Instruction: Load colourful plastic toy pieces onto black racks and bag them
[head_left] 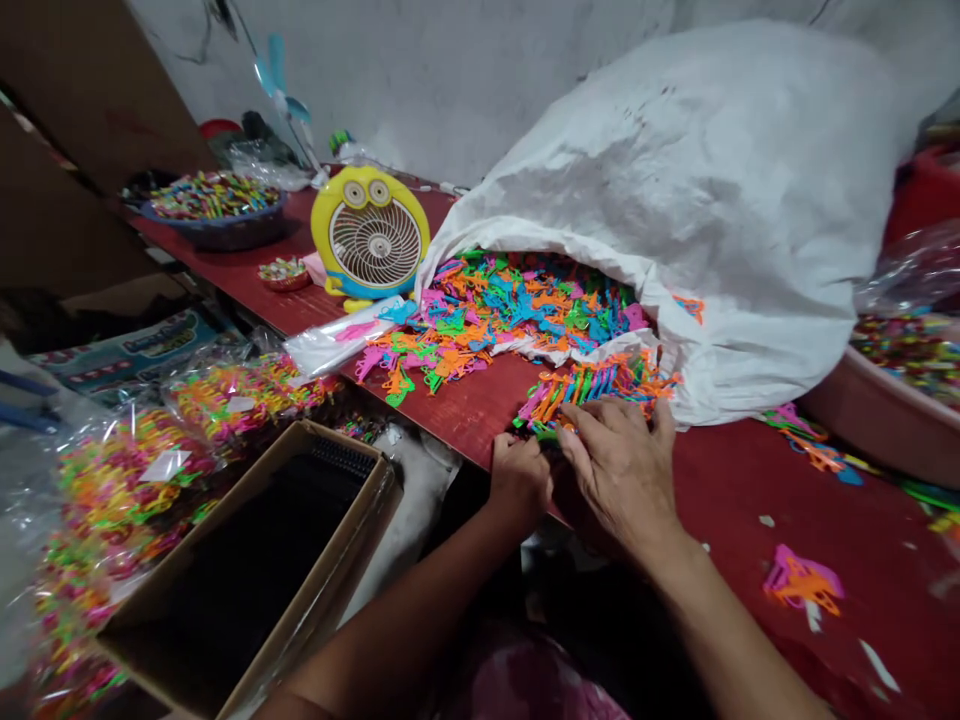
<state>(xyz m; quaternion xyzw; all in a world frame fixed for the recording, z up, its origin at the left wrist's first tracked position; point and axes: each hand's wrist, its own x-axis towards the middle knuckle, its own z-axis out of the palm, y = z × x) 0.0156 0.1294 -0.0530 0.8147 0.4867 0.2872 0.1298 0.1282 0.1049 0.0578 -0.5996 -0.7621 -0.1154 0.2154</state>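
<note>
Small, flat plastic pieces in bright colours stand packed in a row (pixel 585 388) at the table's front edge, between my hands and the sack. My left hand (pixel 520 475) is closed at the near left end of this row, beside a green piece; what its fingers hold is hidden. My right hand (pixel 626 470) is spread and bent over the near side of the row, its fingertips touching the pieces. Just behind, a large white sack (pixel 720 190) lies on its side, with a heap of similar loose pieces (pixel 525 300) spilling from its mouth.
A yellow fan (pixel 379 240) stands left of the sack on the red table (pixel 750 500). An open cardboard box (pixel 315 590) with a dark interior is below left, beside clear bags of colourful pieces (pixel 120 500). Loose pieces (pixel 802 580) lie at right, near a pink basin (pixel 877 410).
</note>
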